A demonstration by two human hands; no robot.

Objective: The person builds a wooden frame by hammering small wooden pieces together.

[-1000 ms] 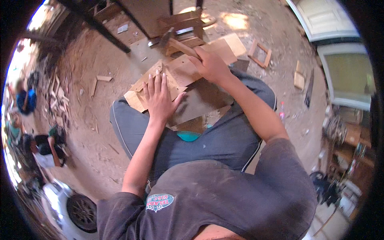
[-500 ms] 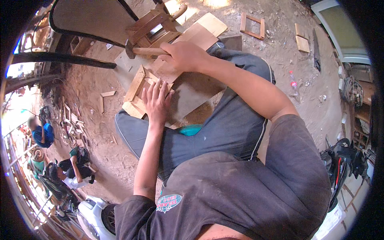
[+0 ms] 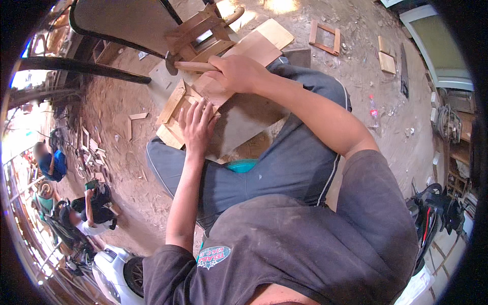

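My right hand (image 3: 238,74) is closed round the wooden handle of a hammer (image 3: 195,66). The hammer's dark metal head points left, above the far end of a small wooden frame (image 3: 172,109). On that frame's near right side lies my left hand (image 3: 196,126), palm down with its fingers spread. The frame is made of pale strips and rests on a grey board (image 3: 244,124) across my lap. Flat wooden boards (image 3: 258,47) lie just beyond my right hand. Part of the frame is hidden under my left hand.
Beyond the hammer stands a stack of brown wooden frames (image 3: 199,34), near a dark-legged chair (image 3: 122,23). Another frame (image 3: 325,38) and a plastic bottle (image 3: 374,109) lie on the dirt floor. Two people (image 3: 94,211) sit at the left, near scattered wood strips and a white vehicle (image 3: 117,272).
The whole view has shifted slightly. Both hands and the hammer keep nearly the same place over the wooden frame.
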